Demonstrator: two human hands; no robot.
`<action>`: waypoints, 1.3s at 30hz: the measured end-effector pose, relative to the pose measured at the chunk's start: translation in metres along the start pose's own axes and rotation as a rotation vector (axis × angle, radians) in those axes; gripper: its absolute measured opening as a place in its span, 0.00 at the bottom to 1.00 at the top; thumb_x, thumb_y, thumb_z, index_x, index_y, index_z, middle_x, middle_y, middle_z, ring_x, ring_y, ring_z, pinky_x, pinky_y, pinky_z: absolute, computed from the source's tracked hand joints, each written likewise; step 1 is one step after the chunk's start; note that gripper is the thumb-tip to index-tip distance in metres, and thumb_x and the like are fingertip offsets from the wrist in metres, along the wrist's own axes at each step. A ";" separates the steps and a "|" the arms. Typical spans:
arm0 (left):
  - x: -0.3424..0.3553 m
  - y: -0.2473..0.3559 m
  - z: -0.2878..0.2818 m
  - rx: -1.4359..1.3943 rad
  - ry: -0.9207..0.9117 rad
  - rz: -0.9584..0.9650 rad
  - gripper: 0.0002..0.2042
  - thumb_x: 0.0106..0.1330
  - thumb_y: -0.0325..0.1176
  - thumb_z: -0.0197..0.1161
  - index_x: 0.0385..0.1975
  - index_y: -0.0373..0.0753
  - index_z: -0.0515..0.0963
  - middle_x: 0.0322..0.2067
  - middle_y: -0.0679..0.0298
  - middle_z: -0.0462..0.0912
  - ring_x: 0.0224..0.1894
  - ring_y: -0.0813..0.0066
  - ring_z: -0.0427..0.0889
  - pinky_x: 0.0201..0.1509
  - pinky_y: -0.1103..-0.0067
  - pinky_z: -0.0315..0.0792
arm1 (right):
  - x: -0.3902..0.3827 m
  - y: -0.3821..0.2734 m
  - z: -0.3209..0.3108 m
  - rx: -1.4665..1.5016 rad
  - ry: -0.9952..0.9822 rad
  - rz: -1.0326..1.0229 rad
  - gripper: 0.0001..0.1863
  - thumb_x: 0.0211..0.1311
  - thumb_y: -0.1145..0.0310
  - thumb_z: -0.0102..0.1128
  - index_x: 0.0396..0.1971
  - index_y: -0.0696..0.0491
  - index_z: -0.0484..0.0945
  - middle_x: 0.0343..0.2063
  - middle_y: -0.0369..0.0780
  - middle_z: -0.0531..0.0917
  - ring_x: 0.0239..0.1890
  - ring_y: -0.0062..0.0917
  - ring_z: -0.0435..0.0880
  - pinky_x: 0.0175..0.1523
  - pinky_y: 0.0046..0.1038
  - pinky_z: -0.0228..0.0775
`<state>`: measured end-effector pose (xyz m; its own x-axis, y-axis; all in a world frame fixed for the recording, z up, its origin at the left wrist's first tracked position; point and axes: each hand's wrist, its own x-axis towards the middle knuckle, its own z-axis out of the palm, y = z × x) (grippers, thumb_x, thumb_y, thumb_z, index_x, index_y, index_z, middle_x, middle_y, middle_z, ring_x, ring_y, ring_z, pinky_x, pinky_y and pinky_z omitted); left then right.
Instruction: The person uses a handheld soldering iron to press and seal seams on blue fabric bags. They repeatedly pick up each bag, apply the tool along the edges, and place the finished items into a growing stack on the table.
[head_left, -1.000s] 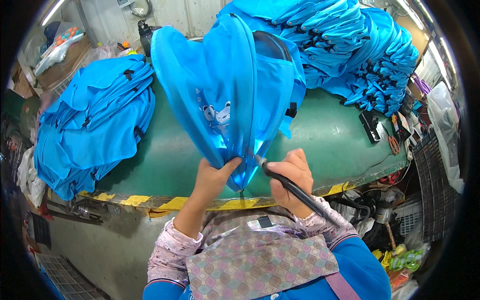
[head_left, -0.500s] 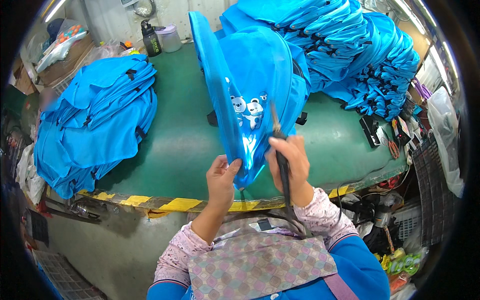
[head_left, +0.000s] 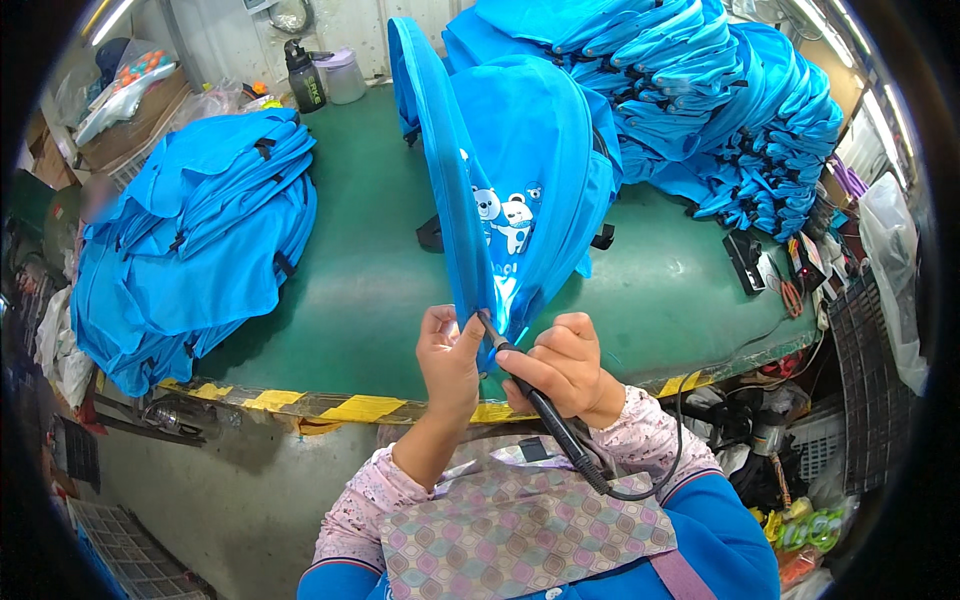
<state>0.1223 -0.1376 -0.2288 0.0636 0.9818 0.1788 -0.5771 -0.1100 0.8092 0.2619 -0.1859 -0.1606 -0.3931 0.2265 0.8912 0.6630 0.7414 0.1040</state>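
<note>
A bright blue fabric canopy (head_left: 530, 130) with printed white bears stands upright on the table, its narrow end toward me. My left hand (head_left: 450, 350) pinches the lower corner of its edge between thumb and fingers. In my right hand (head_left: 566, 365) is a corded soldering iron (head_left: 545, 412) with a black handle, gripped like a pen. Its metal tip points up and left, at the canopy's edge beside my left thumb. Whether the tip touches the cloth I cannot tell.
Blue canopies lie in a pile (head_left: 190, 240) at the left, and a taller stack (head_left: 690, 90) fills the back right. A dark bottle (head_left: 304, 78) and a lidded cup (head_left: 342, 76) stand at the back. Small boxes (head_left: 745, 262) with wires sit at the right edge of the green table (head_left: 350, 290).
My right hand has swung the soldering iron down and left, from tip upward to the corner at my left thumb. The canopy has shifted slightly; my left hand keeps its pinch.
</note>
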 end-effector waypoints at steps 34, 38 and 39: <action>0.000 0.043 0.014 0.378 0.022 0.211 0.22 0.66 0.30 0.68 0.55 0.33 0.68 0.48 0.55 0.79 0.47 0.68 0.80 0.52 0.73 0.74 | -0.019 0.100 0.021 0.147 0.546 0.901 0.27 0.69 0.75 0.58 0.64 0.58 0.60 0.60 0.51 0.70 0.60 0.40 0.73 0.63 0.37 0.64; 0.022 0.024 0.018 1.279 -0.280 0.679 0.38 0.62 0.34 0.69 0.68 0.32 0.55 0.54 0.40 0.72 0.50 0.46 0.79 0.51 0.65 0.75 | 0.031 0.093 0.044 0.116 0.421 0.456 0.30 0.68 0.71 0.61 0.65 0.54 0.58 0.66 0.51 0.65 0.56 0.33 0.75 0.54 0.30 0.70; 0.022 0.037 0.030 1.206 -0.255 0.146 0.33 0.64 0.22 0.60 0.68 0.32 0.52 0.52 0.35 0.72 0.52 0.33 0.75 0.52 0.60 0.74 | 0.040 0.092 0.046 0.152 0.376 0.377 0.31 0.67 0.71 0.62 0.65 0.53 0.57 0.67 0.52 0.64 0.54 0.31 0.76 0.50 0.27 0.73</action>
<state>0.1268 -0.1250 -0.1782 0.2957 0.9052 0.3052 0.5164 -0.4203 0.7462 0.2782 -0.0797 -0.1361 0.1267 0.2732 0.9536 0.6034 0.7418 -0.2927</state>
